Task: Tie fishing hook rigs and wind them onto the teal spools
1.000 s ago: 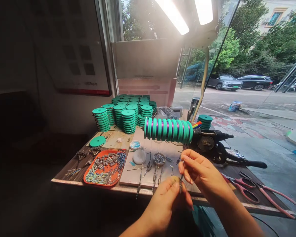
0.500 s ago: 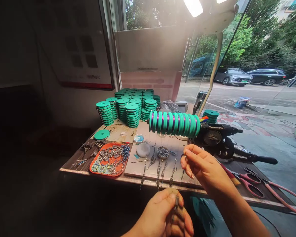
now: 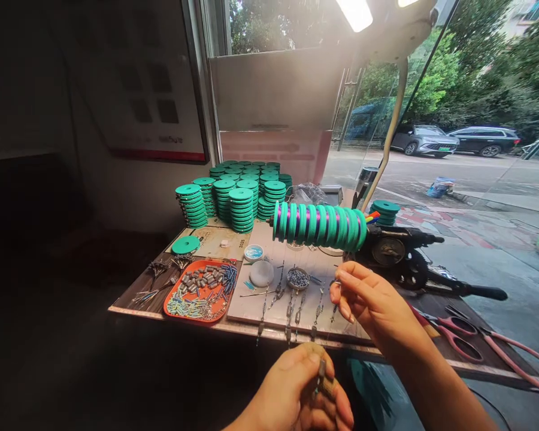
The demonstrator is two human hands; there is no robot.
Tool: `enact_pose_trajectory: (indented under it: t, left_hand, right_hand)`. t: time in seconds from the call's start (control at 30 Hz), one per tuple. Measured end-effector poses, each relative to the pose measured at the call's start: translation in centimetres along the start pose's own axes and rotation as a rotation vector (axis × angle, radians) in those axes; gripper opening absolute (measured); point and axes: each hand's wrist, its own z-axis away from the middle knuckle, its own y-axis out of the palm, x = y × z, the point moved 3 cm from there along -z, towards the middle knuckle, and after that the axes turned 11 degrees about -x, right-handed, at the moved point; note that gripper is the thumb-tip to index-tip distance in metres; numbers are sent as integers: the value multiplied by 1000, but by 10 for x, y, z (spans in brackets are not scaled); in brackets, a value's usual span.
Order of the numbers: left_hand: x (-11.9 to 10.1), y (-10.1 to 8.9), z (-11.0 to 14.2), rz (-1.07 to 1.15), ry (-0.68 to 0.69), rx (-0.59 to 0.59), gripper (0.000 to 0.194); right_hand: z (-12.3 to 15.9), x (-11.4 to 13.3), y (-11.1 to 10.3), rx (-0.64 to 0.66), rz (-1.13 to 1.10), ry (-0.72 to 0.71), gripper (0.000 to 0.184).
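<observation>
Below the table's front edge, my left hand (image 3: pixel 296 383) is closed around a small grey cylindrical fishing sinker (image 3: pixel 322 368), held between thumb and fingers. Higher and to the right, my right hand (image 3: pixel 368 296) pinches something small and dark at its fingertips, too fine to make out. Beyond it, a row of green foam line spools (image 3: pixel 318 224) wound with purple line sits on the shaft of a black hand-cranked winder (image 3: pixel 393 248). Several fishing rigs (image 3: pixel 289 314) with sinkers hang from the spools over a pale board (image 3: pixel 247 305).
An orange tray (image 3: pixel 167 306) of sinkers and small tubes lies left. Stacked green spools (image 3: pixel 241 209) stand behind it, near a bowl of metal beads (image 3: pixel 298 278) and a white round lid (image 3: pixel 261 273). Pink-handled scissors (image 3: pixel 460 335) and pliers (image 3: pixel 512 353) lie right.
My left hand has drawn down and toward me with the sinker, away from the right hand. The view has shifted, and the last half second shows almost no movement.
</observation>
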Motion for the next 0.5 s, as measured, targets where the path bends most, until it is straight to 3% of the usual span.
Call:
enact_pose_trajectory:
  t: [0.1,0.23,0.37,0.5]
  left_hand:
    - [-18,5,-3,-87,158,1,14]
    - [-45,15,-18,-193,352,-6,27]
    - [-58,25,-33,-244,393,-33,25]
    - [-57,30,-36,-269,383,-87,25]
  right_hand:
    - [0,3,1,24,-3,-4,28]
    - [-1,8,1,48,9,5,26]
    - [-1,10,2,82,-17,24,24]
    - [-3,7,0,85,1,16,24]
